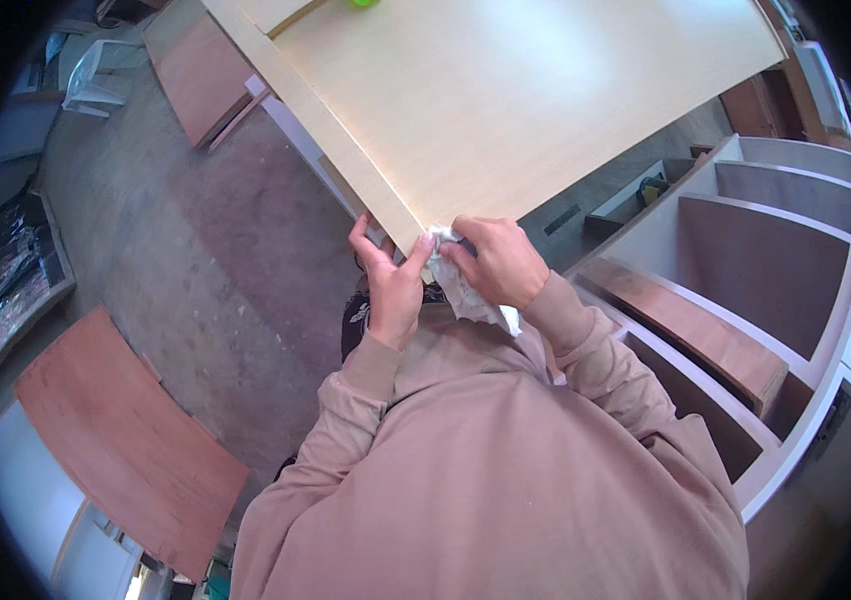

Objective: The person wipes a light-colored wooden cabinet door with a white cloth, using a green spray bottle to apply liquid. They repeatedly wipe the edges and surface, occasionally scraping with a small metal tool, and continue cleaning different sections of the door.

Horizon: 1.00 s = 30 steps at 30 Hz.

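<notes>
A pale wooden panel (515, 112) with a raised edge strip (343, 142) lies before me, its near corner pointing at my body. My left hand (393, 289) is at that corner, thumb on top by the strip's end and fingers spread along the outer side. In my right hand (504, 259) is a crumpled white cloth (463, 289), pinched against the corner close to my left thumb. The cloth's lower part hangs down in front of my shirt. A bright green object (365, 2) shows at the top edge of the view; what it is I cannot tell.
On the right stands a white-edged cabinet carcass (763, 202) with compartments and a wooden board (695, 330) lying across it. Reddish plywood sheets (132, 442) are at the lower left. Farther off at the upper left are more boards (196, 75) and a white plastic chair (95, 75).
</notes>
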{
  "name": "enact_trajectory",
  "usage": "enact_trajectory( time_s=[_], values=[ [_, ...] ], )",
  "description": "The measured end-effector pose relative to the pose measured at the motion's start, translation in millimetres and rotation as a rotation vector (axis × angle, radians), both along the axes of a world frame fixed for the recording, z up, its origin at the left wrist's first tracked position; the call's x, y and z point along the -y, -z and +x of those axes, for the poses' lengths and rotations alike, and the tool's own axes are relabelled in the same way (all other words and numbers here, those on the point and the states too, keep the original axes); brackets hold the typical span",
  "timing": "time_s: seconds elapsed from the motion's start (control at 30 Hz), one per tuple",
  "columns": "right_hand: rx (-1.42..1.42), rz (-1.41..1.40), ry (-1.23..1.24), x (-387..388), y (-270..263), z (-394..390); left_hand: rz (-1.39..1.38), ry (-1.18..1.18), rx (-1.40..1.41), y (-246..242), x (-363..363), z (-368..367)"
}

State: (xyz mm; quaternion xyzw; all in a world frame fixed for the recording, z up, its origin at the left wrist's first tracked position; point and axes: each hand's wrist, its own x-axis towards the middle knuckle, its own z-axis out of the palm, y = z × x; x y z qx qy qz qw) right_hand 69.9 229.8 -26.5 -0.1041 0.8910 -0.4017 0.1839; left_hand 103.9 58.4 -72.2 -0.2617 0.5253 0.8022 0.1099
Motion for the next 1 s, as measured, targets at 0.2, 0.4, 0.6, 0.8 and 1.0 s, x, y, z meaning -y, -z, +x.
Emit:
enact_trajectory(
  time_s=[0.2, 0.4, 0.6, 0.8, 1.0],
  values=[
    [0.045, 0.012, 0.012, 4.1, 2.1, 0.3, 0.120, -0.006, 0.098, -4.0, 2.1, 0.5],
    [-0.052, -0.071, 0.055, -2.6, 1.2, 6.7, 0.129, -0.008, 0.136, -9.2, 4.4, -1.2],
    [-0.017, -0.021, 0.078, 7.3, 0.7, -5.6, 0.021, -0.014, 0.132, -4.3, 2.8, -6.7],
    [-0.151, 0.109, 0.074, -46.8, -20.2, -45.2, -0.303, -0.051, 0.072, 2.1, 27.8, -42.2],
    [-0.250, 0.226, 0.015, -55.1, -5.0, -41.2, -0.488, 0.251, -0.044, -6.7, 24.3, -31.5]
  ],
)
